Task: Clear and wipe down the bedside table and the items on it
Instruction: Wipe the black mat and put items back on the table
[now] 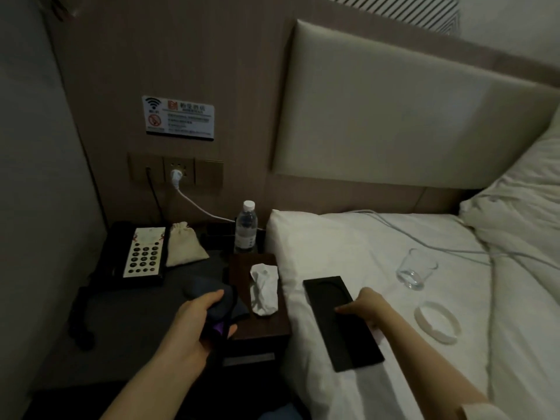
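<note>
**Bedside table: clearing under way**

Left hand (202, 319) grips a dark blue cleaning cloth (209, 294) over the dark bedside table (121, 316). Right hand (365, 310) rests curled on a flat black rectangular tray (330, 294) lying on the white bed sheet (363, 244). A clear drinking glass (416, 268) stands on the sheet nearby.

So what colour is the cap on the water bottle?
White; the cap of the water bottle shows clearly in the head view.
</note>
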Available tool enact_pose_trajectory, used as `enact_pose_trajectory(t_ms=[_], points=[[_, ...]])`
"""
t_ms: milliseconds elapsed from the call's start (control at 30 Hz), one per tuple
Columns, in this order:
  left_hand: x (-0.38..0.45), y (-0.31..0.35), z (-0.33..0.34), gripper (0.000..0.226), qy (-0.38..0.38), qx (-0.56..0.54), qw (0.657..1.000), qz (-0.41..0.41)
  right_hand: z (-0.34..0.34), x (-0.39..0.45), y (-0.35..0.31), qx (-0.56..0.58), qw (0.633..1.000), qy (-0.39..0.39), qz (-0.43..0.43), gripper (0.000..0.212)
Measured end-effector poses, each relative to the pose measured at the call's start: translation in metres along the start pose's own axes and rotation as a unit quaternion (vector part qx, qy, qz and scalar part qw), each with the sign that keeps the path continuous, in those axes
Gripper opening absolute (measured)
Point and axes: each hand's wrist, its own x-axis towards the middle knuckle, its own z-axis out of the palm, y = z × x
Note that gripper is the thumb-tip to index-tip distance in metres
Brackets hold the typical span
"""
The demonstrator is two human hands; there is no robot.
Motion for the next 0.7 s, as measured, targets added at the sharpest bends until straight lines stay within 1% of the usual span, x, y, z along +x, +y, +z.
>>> enact_pose_trajectory(t_ms=[67, 100, 133, 167, 233, 267, 333, 400, 467, 500, 567, 600, 633, 667, 700], points=[[-0.012, -0.004, 0.0, 0.027, -0.001, 0.008, 1.0, 0.004, 0.002, -0.01, 0.001, 0.015, 1.0, -0.016, 0.003, 0.06], [-0.017, -0.006, 0.0, 0.029, -0.005, 0.012, 1.0, 0.005, 0.002, -0.014, 0.003, 0.043, 0.999, -0.019, 0.008, 0.058], [-0.023, -0.008, 0.0, 0.029, -0.008, 0.014, 1.0, 0.007, 0.002, -0.018, 0.006, 0.096, 0.995, -0.022, 0.013, 0.053], [-0.029, -0.009, -0.001, 0.029, -0.013, 0.016, 1.0, 0.01, 0.002, -0.022, 0.009, 0.173, 0.984, -0.03, 0.015, 0.044], [-0.041, -0.012, -0.003, 0.031, -0.025, 0.023, 0.999, 0.02, 0.001, -0.035, 0.012, 0.329, 0.943, -0.054, -0.008, 0.026], [-0.046, -0.013, -0.006, 0.034, -0.026, 0.028, 0.999, 0.023, -0.001, -0.046, 0.011, 0.38, 0.923, -0.059, -0.029, 0.023], [-0.058, -0.012, -0.013, 0.04, -0.017, 0.028, 0.999, 0.04, -0.005, -0.074, 0.005, 0.418, 0.903, -0.055, -0.079, 0.023], [-0.072, -0.011, -0.022, 0.045, -0.006, 0.02, 0.996, 0.083, -0.008, -0.11, -0.005, 0.436, 0.889, -0.064, -0.126, 0.023], [-0.092, -0.008, -0.03, 0.047, -0.01, 0.03, 0.988, 0.154, -0.007, -0.148, -0.015, 0.466, 0.864, -0.092, -0.166, 0.025], [-0.102, -0.006, -0.034, 0.054, -0.019, 0.047, 0.979, 0.199, -0.005, -0.168, -0.02, 0.48, 0.85, -0.113, -0.187, 0.025], [-0.116, -0.002, -0.041, 0.071, -0.045, 0.103, 0.945, 0.306, 0.004, -0.206, -0.031, 0.5, 0.821, -0.154, -0.227, 0.024], [-0.123, 0.001, -0.043, 0.072, -0.062, 0.147, 0.918, 0.364, 0.01, -0.223, -0.038, 0.507, 0.809, -0.17, -0.244, 0.022], [-0.131, 0.003, -0.043, 0.066, -0.079, 0.207, 0.883, 0.415, 0.017, -0.238, -0.046, 0.508, 0.8, -0.178, -0.265, 0.018], [-0.137, 0.006, -0.044, 0.057, -0.087, 0.28, 0.838, 0.461, 0.025, -0.25, -0.055, 0.505, 0.794, -0.18, -0.288, 0.016], [-0.141, 0.006, -0.045, 0.051, -0.083, 0.364, 0.778, 0.506, 0.032, -0.261, -0.063, 0.495, 0.791, -0.176, -0.312, 0.015]])
